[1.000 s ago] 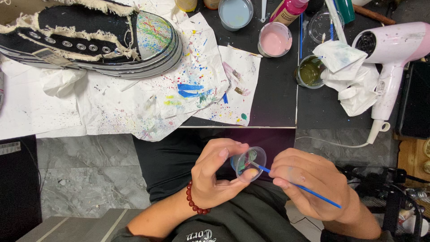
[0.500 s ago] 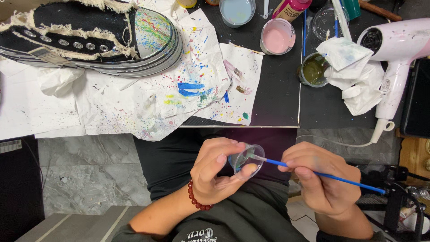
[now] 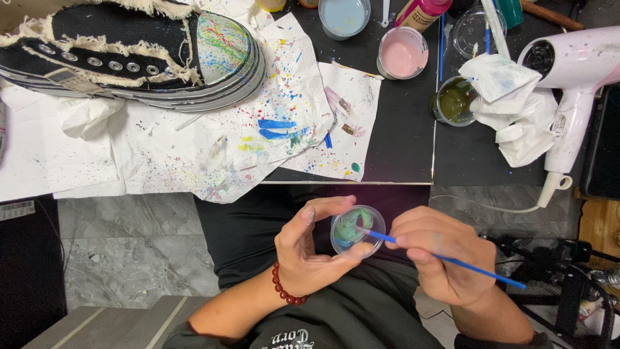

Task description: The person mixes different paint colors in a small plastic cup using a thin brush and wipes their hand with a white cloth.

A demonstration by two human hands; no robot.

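Note:
My left hand point(image 3: 310, 249), with a red bead bracelet on the wrist, holds a small clear plastic cup point(image 3: 357, 231) smeared with green paint, over my lap. My right hand point(image 3: 439, 255) grips a thin blue paintbrush point(image 3: 452, 260), its tip dipped into the cup. On the black table above lies a black sneaker point(image 3: 129, 55) with frayed edges and a toe cap splattered in many colours. It rests on paint-speckled white paper point(image 3: 213, 142).
Cups of pink paint point(image 3: 402, 55) and pale blue paint point(image 3: 344, 15) stand at the table's back, beside a jar of murky green water point(image 3: 452, 100). Crumpled stained tissues point(image 3: 510, 110) lie next to a white hair dryer point(image 3: 571, 84). Grey tiled floor lies at left.
My right hand has shifted the brush handle lower and further right while the tip stays in the cup. The left hand keeps holding the cup in about the same place.

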